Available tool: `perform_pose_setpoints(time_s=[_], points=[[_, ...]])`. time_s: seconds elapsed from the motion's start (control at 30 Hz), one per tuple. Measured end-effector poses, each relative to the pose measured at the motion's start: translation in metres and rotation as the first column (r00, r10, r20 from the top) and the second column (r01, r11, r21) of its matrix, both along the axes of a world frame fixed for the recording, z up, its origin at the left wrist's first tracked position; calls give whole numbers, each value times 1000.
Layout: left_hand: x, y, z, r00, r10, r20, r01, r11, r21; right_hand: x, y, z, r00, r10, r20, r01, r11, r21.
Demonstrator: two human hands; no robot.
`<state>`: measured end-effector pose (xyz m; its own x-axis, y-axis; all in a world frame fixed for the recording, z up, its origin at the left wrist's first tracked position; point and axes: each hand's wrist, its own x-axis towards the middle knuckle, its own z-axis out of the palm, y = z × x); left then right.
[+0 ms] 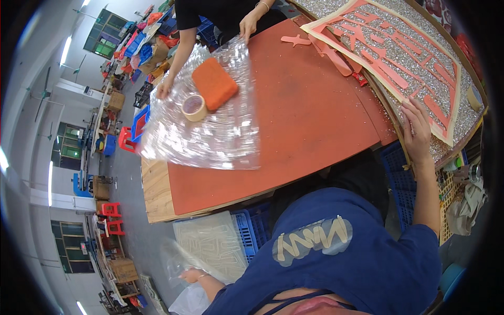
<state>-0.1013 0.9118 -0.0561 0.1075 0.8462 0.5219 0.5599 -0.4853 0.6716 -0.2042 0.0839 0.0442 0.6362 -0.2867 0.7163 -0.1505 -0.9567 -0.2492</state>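
At the lower left my left hand is closed on the edge of a thin clear plastic sheet, low beside the table. My right hand rests with fingers stretched out on the near border of a cream-edged sheet with pink cut-out shapes. That sheet lies over silver glitter in a large shallow tray. Across the red tabletop, another person's hands hold a clear plastic sheet. An orange sponge block and a tape roll sit on it.
Loose pink pieces lie at the tray's left edge. Below the table, a stack of pale patterned sheets sits by a blue crate. More blue crates stand under the tray. Red stools and cluttered benches line the left.
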Motion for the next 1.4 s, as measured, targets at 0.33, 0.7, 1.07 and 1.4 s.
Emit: perform_pose_setpoints(time_s=[0.33,0.7,1.07,1.4], points=[[123,-276,229,457,-881,-125,756,310,577,25,37,11,979,165,121,-172,984,51],[105,-537,72,-714,-665,-221,692,-619,-371,47,84,-47,928,266,262,-280,29,960],[45,-460,46,-641,-628,-441,757,-614,-224,182,104,-41,778,579,244,71,-467,881],[47,-367,33,-207,-686,-698,969,-240,-51,228,122,-40,694,710,-119,-358,484,799]])
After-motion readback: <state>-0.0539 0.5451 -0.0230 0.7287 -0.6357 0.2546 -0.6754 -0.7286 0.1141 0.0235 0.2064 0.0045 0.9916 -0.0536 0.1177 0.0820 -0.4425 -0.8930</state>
